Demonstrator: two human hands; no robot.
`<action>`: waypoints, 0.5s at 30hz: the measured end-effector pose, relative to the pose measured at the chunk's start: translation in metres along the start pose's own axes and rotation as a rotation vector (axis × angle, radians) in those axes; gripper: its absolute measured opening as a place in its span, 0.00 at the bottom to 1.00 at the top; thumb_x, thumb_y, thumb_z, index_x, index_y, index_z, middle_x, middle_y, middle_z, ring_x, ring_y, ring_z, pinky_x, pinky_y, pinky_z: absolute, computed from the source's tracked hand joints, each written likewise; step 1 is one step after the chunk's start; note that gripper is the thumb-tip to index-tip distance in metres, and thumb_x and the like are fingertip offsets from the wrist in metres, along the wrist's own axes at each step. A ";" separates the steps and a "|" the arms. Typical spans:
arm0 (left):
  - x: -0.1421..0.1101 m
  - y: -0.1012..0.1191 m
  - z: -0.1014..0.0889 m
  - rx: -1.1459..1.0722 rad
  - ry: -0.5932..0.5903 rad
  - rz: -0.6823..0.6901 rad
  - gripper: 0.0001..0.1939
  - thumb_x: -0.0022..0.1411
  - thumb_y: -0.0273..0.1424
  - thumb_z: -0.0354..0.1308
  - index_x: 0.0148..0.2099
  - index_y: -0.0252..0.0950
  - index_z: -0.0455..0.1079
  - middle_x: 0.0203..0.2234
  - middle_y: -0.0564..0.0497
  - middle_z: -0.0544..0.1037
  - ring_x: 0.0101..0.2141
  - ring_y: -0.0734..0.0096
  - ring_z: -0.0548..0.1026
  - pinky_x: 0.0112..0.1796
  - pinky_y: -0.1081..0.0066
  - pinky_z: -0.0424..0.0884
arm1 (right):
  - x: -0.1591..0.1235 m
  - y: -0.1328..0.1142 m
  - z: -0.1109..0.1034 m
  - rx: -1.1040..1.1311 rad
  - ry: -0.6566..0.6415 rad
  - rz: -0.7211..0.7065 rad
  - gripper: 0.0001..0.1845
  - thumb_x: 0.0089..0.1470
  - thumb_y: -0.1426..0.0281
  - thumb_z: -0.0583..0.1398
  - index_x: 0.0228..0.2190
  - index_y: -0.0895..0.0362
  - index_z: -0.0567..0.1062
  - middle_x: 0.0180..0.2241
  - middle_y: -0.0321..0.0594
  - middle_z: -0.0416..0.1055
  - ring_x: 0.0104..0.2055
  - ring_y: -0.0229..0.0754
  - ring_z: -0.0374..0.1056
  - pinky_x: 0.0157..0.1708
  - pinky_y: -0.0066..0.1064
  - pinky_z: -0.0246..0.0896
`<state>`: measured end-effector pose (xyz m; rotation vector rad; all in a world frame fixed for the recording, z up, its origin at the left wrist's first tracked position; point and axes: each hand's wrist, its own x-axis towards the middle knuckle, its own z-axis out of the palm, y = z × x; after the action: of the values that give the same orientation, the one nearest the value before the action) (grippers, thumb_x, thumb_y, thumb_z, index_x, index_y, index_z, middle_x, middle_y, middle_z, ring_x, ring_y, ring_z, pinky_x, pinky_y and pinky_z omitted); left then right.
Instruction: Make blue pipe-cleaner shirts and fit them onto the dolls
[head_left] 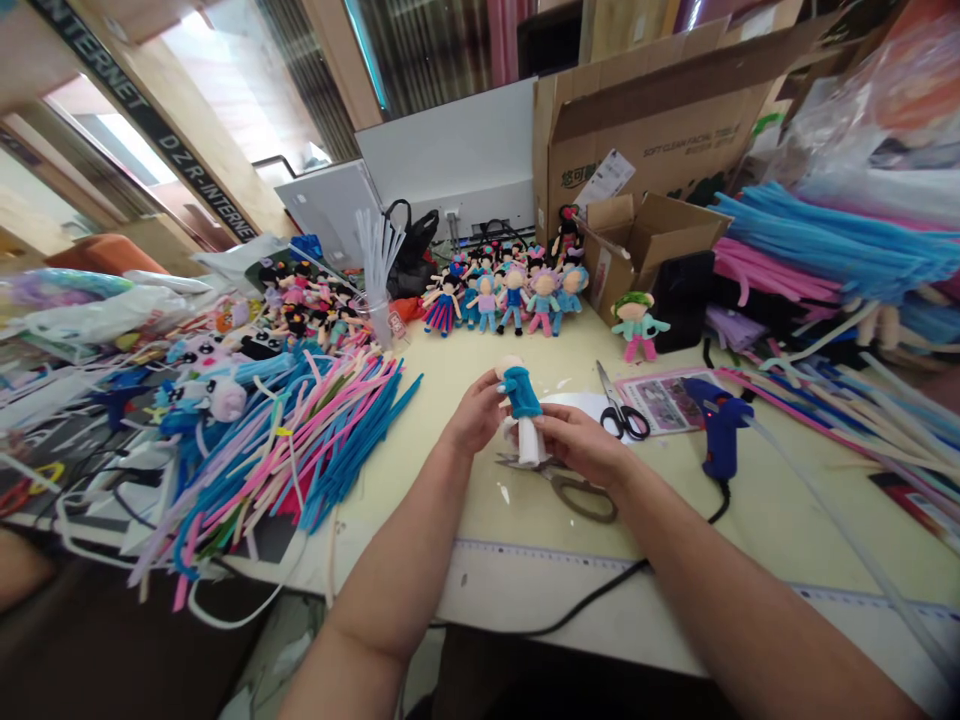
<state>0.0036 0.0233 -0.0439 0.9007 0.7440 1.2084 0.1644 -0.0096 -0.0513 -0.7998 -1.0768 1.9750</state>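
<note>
Between my two hands is a small pipe-cleaner doll (523, 393) with a pale head, a teal-blue top and white legs. My left hand (480, 408) pinches it at the upper side, near the head and arm. Fingers of my right hand (574, 436) close on its lower body, around the waist and white legs. Just beneath the doll lies a pair of scissors with grey-brown handles (585, 497), its blades partly hidden. Black-handled scissors (624, 412) rest beyond my right hand, close to a printed card (667, 400).
A blue glue gun (712, 425) with a black cord stands at the right. Bundled pipe cleaners (322, 430) cover the left side, with more blue ones (840, 240) stacked at right. Finished dolls (514, 300) line the back before a cardboard box (652, 120). A green-haired doll (639, 325) stands apart.
</note>
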 end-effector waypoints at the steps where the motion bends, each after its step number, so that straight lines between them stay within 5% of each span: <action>1: 0.000 0.001 -0.001 0.011 0.009 0.004 0.18 0.46 0.32 0.65 0.42 0.35 0.73 0.34 0.50 0.76 0.35 0.70 0.72 0.35 0.71 0.67 | 0.000 0.000 0.000 -0.008 0.008 -0.005 0.18 0.45 0.61 0.65 0.38 0.57 0.75 0.32 0.39 0.74 0.31 0.38 0.69 0.36 0.32 0.65; 10: 0.002 0.002 0.000 0.244 0.206 0.022 0.18 0.40 0.31 0.65 0.36 0.34 0.67 0.28 0.55 0.73 0.29 0.74 0.70 0.30 0.73 0.66 | 0.006 -0.003 -0.012 -0.200 0.191 -0.185 0.22 0.45 0.66 0.62 0.44 0.54 0.71 0.45 0.41 0.72 0.45 0.41 0.69 0.41 0.34 0.64; 15: 0.001 -0.008 0.006 0.450 0.203 0.098 0.19 0.40 0.32 0.67 0.36 0.33 0.67 0.29 0.53 0.73 0.31 0.73 0.70 0.32 0.73 0.67 | 0.012 0.008 -0.013 -0.729 0.449 -0.337 0.22 0.39 0.63 0.66 0.39 0.55 0.70 0.32 0.36 0.73 0.34 0.40 0.68 0.34 0.32 0.62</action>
<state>0.0125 0.0229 -0.0481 1.2036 1.1775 1.2530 0.1658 0.0022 -0.0666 -1.2620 -1.5354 1.0306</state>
